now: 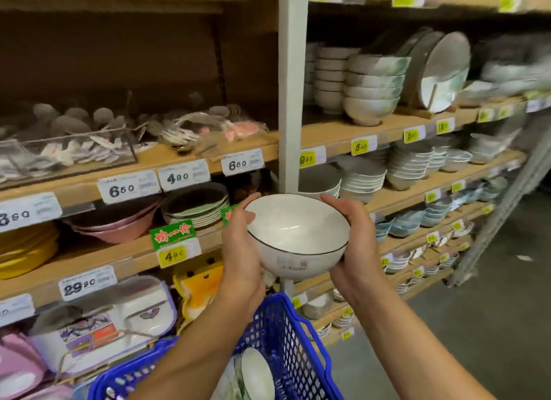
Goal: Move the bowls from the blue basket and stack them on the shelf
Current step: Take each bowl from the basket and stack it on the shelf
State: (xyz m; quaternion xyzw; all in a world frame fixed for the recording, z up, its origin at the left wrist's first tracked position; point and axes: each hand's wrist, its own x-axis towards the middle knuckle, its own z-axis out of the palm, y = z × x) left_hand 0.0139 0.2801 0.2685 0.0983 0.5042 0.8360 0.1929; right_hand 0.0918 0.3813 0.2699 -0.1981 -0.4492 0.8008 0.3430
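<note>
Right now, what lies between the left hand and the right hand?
A white bowl with a dark rim: the left hand grips one side and the right hand the other, above the blue basket. The head view shows it.

Sticker (pixel 291 264) on the held bowl (pixel 298 229) is way too smeary to read. Below the grip, the blue basket (pixel 286 337) runs off the bottom edge, and the left forearm (pixel 190 349) covers part of the second bowl (pixel 256 374) inside it. Up and right of the grip, the dishes (pixel 512 68) are just motion blur.
</note>
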